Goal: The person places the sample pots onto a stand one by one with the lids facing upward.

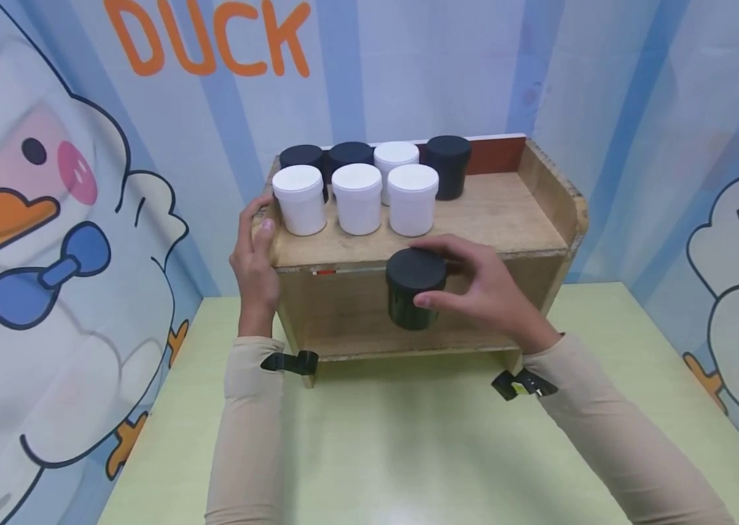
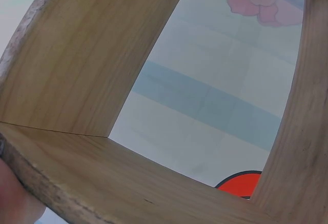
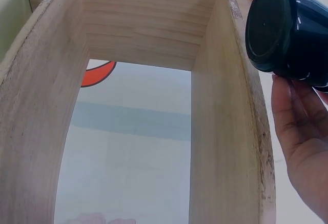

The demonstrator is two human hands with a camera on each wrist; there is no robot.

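Grip: right hand (image 1: 481,292) wraps fingers and thumb round the round black plastic jar with a black lid (image 1: 414,288), held in the air just in front of the two-tier wooden shelf (image 1: 514,219), level with its top board's front edge. Left hand (image 1: 254,259) clasps the shelf's left front corner. Step judged: carrying the jar, mid-transfer. Next move calls for lifting it over the front edge. Open room lies right of the three white lidded jars (image 1: 356,197); black jars (image 1: 448,164) line the back.

Wooden shelf (image 1: 494,219) on green table (image 1: 409,437), seven jars (image 1: 358,198) atop
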